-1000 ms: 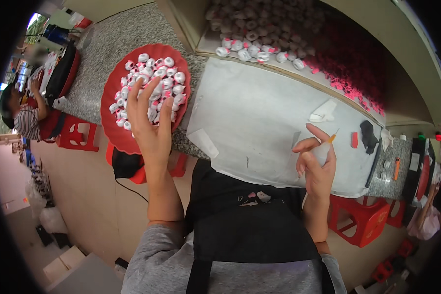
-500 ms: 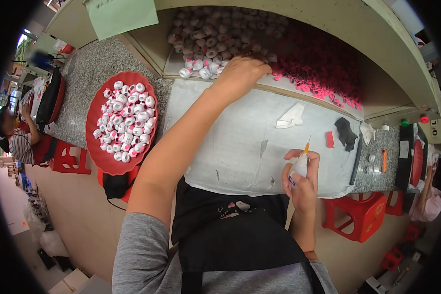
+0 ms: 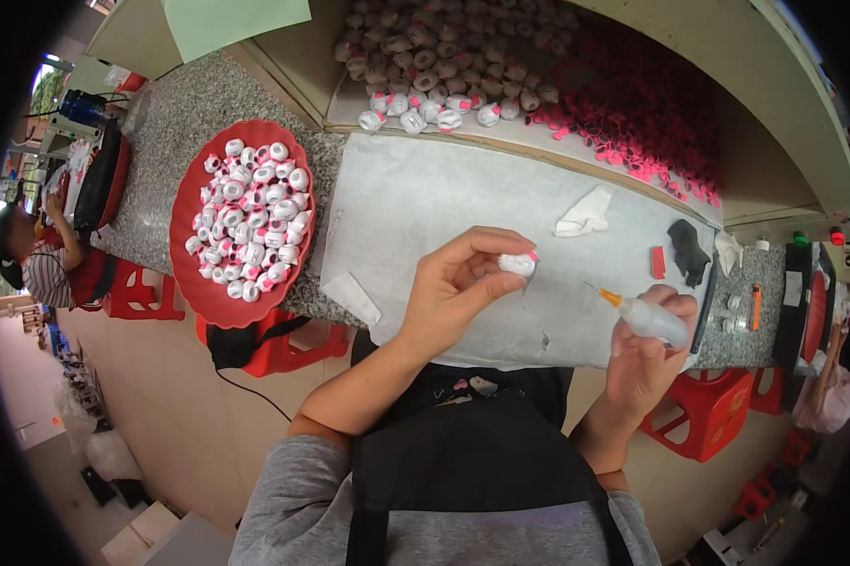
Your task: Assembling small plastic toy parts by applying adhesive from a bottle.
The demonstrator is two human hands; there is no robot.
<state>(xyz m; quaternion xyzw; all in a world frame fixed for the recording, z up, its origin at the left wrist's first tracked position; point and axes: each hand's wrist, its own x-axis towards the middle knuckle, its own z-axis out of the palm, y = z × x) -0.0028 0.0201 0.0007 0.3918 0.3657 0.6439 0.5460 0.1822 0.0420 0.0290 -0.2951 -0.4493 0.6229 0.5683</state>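
Observation:
My left hand (image 3: 458, 283) holds a small white piece with a pink spot (image 3: 517, 264) between thumb and fingertips, just above the white work mat (image 3: 425, 203). My right hand (image 3: 644, 351) grips a small white squeeze bottle (image 3: 653, 321) whose orange needle tip (image 3: 606, 297) points left toward that piece, a short gap away. A red round tray (image 3: 199, 283) heaped with several white-and-pink pieces (image 3: 253, 215) sits at the left on the speckled stone counter (image 3: 184, 118).
A recessed shelf at the back holds several white pieces (image 3: 425, 75) and a heap of small pink rings (image 3: 637, 113). A crumpled white cloth (image 3: 583, 213), a black scrap (image 3: 687, 249) and a red block (image 3: 657, 262) lie on the mat. Another person (image 3: 38, 259) sits far left.
My left hand has come back from the rear shelf to the front of the mat, now holding a white piece. My right hand has turned the bottle's tip toward it.

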